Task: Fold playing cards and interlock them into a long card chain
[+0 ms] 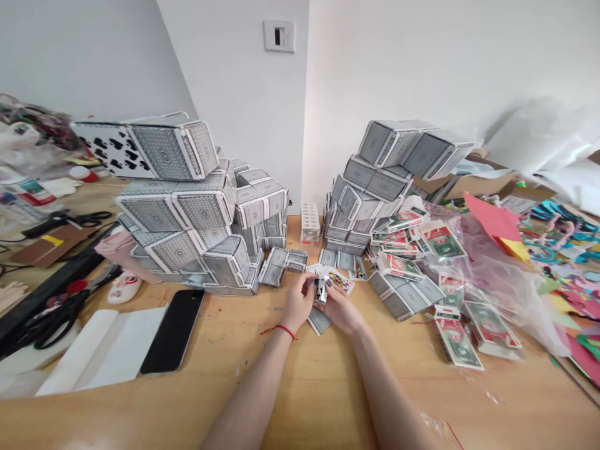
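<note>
Both my hands meet at the middle of the table around a small playing card (320, 290) with black pips on its face. My left hand (300, 297) grips its left side, and my right hand (341, 306) closes on its right side. Partly under my hands, a patterned card (320, 321) lies back up on the wood. Just behind, face cards (340, 280) lie spread beside more cards showing their backs (338, 259). To the left of these sit small folded card blocks (274, 267).
Tall stacks of card blocks stand at left (187, 209) and right (375, 200). Red-and-green card boxes (457, 340) and plastic wrap lie at right. A phone (173, 331), white paper (110, 347) and black scissors (63, 319) are at left. A clear case (310, 224) stands near the wall.
</note>
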Demonstrator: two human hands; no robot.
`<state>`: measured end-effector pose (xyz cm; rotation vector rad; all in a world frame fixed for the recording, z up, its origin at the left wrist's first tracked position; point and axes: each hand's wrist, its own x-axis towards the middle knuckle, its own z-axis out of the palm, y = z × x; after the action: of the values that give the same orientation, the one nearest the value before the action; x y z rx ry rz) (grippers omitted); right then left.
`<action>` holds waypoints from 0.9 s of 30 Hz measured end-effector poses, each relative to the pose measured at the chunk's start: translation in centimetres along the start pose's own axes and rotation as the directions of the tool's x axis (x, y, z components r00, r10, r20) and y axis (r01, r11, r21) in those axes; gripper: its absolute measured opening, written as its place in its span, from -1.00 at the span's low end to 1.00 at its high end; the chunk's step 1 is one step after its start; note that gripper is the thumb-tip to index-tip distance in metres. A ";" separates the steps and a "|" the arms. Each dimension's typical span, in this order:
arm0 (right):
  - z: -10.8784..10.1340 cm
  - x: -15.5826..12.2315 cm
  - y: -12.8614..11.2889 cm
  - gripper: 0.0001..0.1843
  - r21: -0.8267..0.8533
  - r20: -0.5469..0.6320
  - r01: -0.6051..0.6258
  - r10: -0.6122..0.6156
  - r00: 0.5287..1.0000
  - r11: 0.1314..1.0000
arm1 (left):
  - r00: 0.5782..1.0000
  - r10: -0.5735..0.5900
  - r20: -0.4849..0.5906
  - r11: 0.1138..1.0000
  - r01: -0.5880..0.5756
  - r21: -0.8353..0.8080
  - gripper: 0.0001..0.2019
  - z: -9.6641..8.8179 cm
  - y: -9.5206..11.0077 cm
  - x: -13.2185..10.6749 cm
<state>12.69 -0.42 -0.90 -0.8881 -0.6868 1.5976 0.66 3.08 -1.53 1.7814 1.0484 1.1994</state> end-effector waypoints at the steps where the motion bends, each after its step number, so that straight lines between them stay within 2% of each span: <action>1: 0.0 0.0 0.0 -0.64 -0.001 0.002 -0.013 0.013 1.000 1.000 | 0.999 0.037 0.009 0.999 -0.037 0.013 -0.76 0.0 0.1 0.0; 3: -0.2 -0.1 0.0 -0.66 -0.002 0.015 -0.041 0.041 0.999 0.999 | 0.996 0.087 0.034 0.995 -0.089 0.051 -0.74 0.0 0.2 -0.2; 6: -0.6 0.0 -0.1 -0.69 -0.001 0.035 -0.061 0.061 0.998 0.998 | 0.998 0.053 0.020 0.990 -0.055 0.131 -0.76 -0.1 -0.2 -0.5; 8: -0.8 0.1 -0.3 -0.68 -0.002 0.014 -0.047 0.047 0.999 0.999 | 0.996 0.006 -0.085 0.986 0.009 0.166 -0.78 -0.2 -0.6 -0.6; 11: -0.9 0.2 -0.6 -0.64 -0.002 -0.054 -0.001 0.001 0.999 1.000 | 0.959 -0.052 -0.277 0.982 0.099 0.160 -0.79 -0.4 -1.1 -0.5; 14: -1.0 0.3 -0.7 -0.62 0.001 -0.101 0.024 -0.024 0.995 1.000 | 0.936 -0.081 -0.344 0.983 0.132 0.128 -0.79 -0.5 -1.2 -0.4; 16: -1.1 0.4 -0.7 -0.62 -0.007 -0.121 0.025 -0.026 0.992 1.000 | 0.957 -0.064 -0.282 0.988 0.100 0.114 -0.80 -0.4 -1.1 -0.5; 20: -1.3 0.6 -0.3 -0.66 -0.008 -0.153 0.044 -0.045 0.987 0.999 | 0.998 0.023 -0.052 0.987 -0.015 0.161 -0.85 -0.3 -0.1 -0.8; 24: -1.4 0.5 -0.2 -0.61 -0.071 -0.176 0.049 -0.061 0.982 0.996 | 0.981 0.165 0.107 0.966 -0.182 0.184 -0.94 -0.8 1.5 -0.7; 27: -1.3 0.4 -0.3 -0.56 -0.130 -0.173 0.045 -0.067 0.983 0.990 | 0.956 0.224 0.192 0.947 -0.260 0.191 -0.92 -1.3 2.4 -0.7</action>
<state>13.91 -0.02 -1.39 -1.0806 -0.6856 1.4176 -0.18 1.63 0.78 2.1920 0.9065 1.0871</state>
